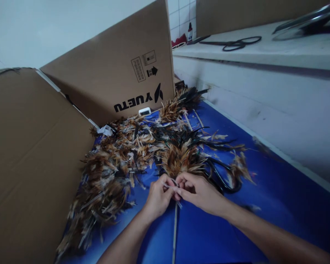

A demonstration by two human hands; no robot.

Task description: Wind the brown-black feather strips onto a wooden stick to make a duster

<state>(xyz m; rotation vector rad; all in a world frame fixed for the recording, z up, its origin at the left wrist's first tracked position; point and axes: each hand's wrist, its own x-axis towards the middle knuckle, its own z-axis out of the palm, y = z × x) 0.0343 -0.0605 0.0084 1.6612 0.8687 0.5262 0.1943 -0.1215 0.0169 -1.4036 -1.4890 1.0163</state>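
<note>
Feather bundle [181, 159], qty 1, on blue counter [154, 244] just beyond L hand [159, 196] & R hand [199, 190], both grips pinching clear strip [179, 204], seemingly not yet secured; loose feathers [107, 187] unbundled at L

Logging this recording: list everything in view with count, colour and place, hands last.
Blue surface: one, blue, foreground
Loose feathers: uncountable, brown, black, whitish, left and centre
Feather bunch: one, brown and black, centre
Cardboard panels: two large, brown, left and back
Pale stick: one, bottom centre
Looped handles: one pair, black, right of bunch
Shelf: one, whitish, upper right
Scissors: one pair, dark, on shelf
Bottle: one, dark, shelf's far end
Thin strip: one, translucent, below bunch
Left hand: one, bare, pinching strip
Right hand: one, bare, pinching strip
</note>
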